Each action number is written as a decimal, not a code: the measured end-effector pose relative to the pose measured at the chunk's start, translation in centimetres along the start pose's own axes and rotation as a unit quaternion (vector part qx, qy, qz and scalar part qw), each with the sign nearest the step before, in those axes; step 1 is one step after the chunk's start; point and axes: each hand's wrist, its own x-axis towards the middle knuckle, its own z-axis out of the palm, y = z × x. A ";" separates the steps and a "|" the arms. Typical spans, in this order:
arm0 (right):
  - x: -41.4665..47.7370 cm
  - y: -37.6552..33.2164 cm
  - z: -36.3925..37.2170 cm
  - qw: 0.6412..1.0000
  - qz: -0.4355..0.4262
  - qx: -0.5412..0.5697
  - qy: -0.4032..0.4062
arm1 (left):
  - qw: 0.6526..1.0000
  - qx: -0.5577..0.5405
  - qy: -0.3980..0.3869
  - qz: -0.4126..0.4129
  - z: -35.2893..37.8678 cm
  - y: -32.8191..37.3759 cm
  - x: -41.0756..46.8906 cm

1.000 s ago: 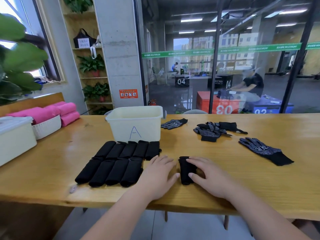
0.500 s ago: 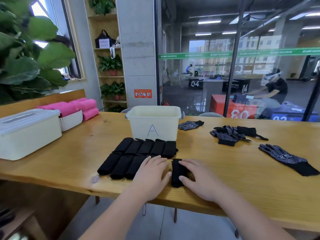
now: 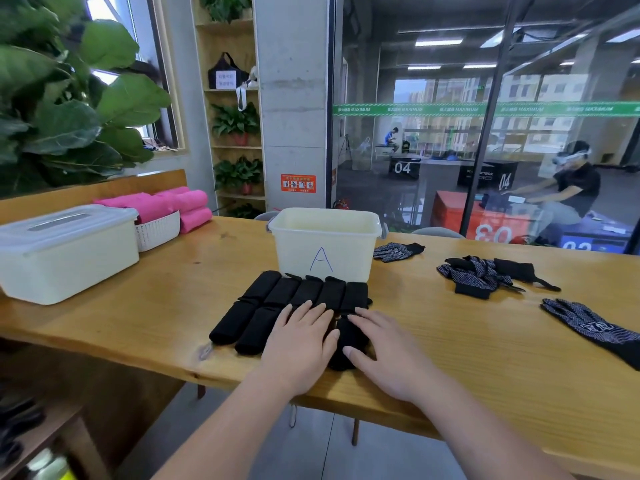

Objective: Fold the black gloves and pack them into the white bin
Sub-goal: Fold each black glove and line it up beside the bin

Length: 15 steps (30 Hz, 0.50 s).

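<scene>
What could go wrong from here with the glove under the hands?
1. The folded glove under the right hand sits close to the front edge of the table; a stray pull could likely drop it off.
2. The left hand lies flat on the folded rows; sliding the new one in may shove or unroll its neighbours.

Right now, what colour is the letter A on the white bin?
Blue: the letter A on the white bin, head view.

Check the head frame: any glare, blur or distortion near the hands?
Head view: left hand, right hand and folded gloves sharp; wide-angle distortion tilts the black post; window blown out; soft sheen on the table, no hard shadows.
</scene>
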 end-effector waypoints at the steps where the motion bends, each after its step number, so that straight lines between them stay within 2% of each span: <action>1: 0.1 0.0 0.2 1.000 0.002 0.000 -0.002 | 1.000 -0.003 -0.005 -0.005 0.2 0.0 0.0; 11: -0.2 -0.3 1.5 0.998 -0.005 -0.037 -0.042 | 1.000 0.014 -0.004 -0.004 2.0 -0.7 0.0; 15: -0.3 -0.2 1.3 1.000 0.002 0.010 -0.027 | 1.000 0.002 0.014 -0.009 1.7 -0.6 0.0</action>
